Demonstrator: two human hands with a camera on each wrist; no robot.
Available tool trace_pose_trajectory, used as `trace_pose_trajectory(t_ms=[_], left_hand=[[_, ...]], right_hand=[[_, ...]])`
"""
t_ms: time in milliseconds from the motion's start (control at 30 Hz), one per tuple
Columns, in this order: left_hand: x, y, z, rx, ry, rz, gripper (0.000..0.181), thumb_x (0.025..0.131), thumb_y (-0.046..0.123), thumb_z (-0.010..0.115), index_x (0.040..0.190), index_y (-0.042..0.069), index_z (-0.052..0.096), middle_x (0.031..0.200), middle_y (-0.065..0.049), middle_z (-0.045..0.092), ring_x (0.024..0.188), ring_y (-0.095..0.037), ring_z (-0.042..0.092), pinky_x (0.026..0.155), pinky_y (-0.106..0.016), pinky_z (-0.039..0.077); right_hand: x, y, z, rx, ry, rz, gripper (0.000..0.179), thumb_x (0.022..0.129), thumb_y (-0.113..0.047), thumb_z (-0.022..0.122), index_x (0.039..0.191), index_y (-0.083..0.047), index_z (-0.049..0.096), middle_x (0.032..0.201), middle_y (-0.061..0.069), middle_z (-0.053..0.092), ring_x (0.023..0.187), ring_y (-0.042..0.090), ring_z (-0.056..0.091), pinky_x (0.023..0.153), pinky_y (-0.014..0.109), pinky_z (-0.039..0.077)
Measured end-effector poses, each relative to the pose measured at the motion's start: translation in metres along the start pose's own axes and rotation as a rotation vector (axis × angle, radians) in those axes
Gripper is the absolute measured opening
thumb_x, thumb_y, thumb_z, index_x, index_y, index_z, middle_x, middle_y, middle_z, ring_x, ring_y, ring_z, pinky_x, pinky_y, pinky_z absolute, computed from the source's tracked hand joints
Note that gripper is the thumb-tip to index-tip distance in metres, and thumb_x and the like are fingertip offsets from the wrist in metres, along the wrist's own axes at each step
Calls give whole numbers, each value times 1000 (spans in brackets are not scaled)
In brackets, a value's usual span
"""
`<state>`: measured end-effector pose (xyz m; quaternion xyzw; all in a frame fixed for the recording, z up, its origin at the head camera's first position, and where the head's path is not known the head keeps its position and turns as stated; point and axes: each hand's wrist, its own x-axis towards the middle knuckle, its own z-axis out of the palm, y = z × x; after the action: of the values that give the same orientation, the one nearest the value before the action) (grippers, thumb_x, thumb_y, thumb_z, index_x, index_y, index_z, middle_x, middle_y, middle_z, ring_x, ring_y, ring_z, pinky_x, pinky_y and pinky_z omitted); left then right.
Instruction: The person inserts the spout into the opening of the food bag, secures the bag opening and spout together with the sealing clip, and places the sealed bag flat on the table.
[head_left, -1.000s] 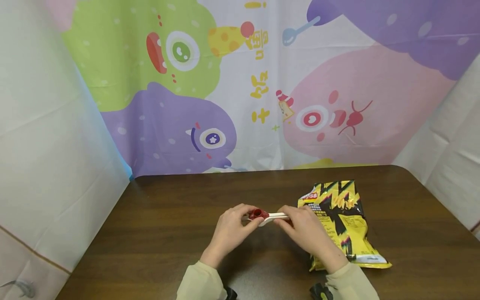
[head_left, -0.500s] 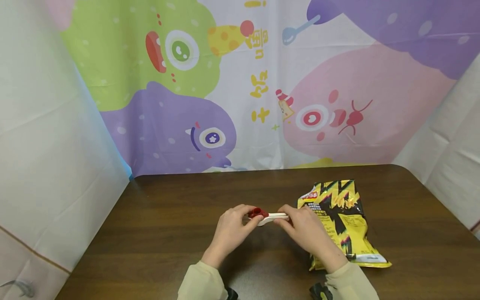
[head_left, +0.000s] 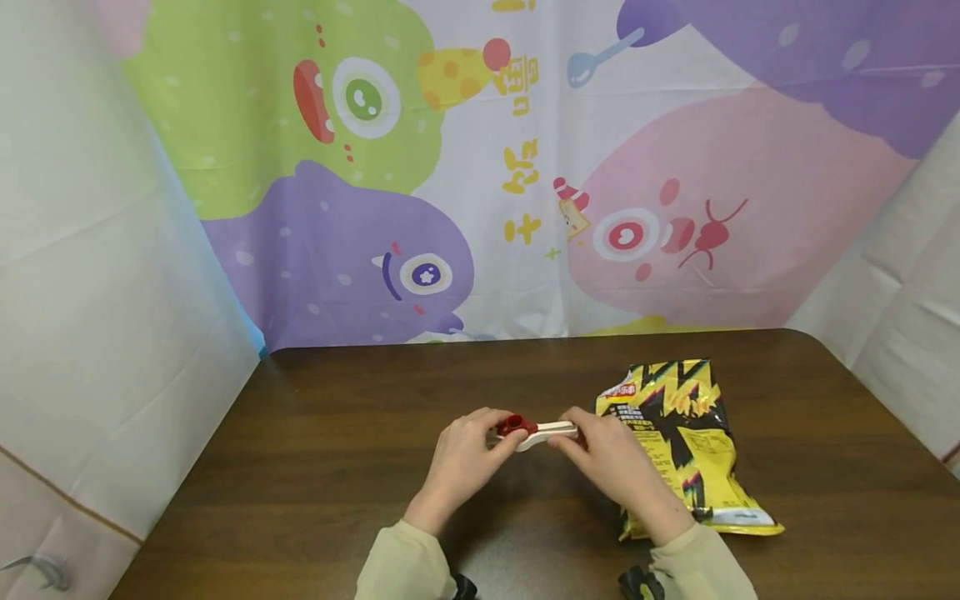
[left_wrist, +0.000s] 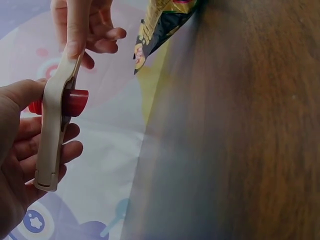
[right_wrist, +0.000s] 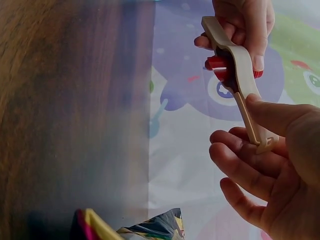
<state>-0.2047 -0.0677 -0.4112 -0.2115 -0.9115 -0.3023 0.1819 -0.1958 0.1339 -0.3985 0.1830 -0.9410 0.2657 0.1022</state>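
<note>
A cream bag clip (head_left: 551, 433) with a red spout (head_left: 515, 425) is held level between both hands, above the table. My left hand (head_left: 461, 458) grips the spout end, thumb on the near side and fingers behind. At the other end, my right hand (head_left: 618, 458) pinches the clip between thumb and fingers. In the left wrist view, the red tube (left_wrist: 76, 102) sticks out from one side of the long cream body (left_wrist: 50, 125). Seen from the right wrist, two cream arms lie close together near a small catch (right_wrist: 265, 145) by my right fingers.
A yellow and black snack bag (head_left: 697, 458) lies on the brown table (head_left: 337, 467), right of the clip and partly behind my right forearm. A printed cartoon cloth (head_left: 517, 275) hangs at the back edge, with pale cloth walls on both sides.
Both hands keep their hold on the clip. Its right end has turned slightly, showing a dark line between the cream arms. The bag has not moved.
</note>
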Motion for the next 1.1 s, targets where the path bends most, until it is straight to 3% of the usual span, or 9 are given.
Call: trace_pose_trajectory(t_ms=[500,1100], left_hand=[[-1,-1,4,-1,-3,-5,32,85,43,59,97,15,69,86,6,66,73,-7,62,64,-25,49],[-1,-2,6,21,10,-20,29,84,41,61,95,15,69,85,7,65,74,-7,60,64,-26,48]], right_hand=[[1,-2,2,13,-19,26,20,83,-27,66,91,-11,60,64,-8,50,52,7,40,49,21,35],[-2,-1,2,-4,-22,14,24,82,-31,66,92,-12,57,59,-9,47,45,5,37,44,20,32]])
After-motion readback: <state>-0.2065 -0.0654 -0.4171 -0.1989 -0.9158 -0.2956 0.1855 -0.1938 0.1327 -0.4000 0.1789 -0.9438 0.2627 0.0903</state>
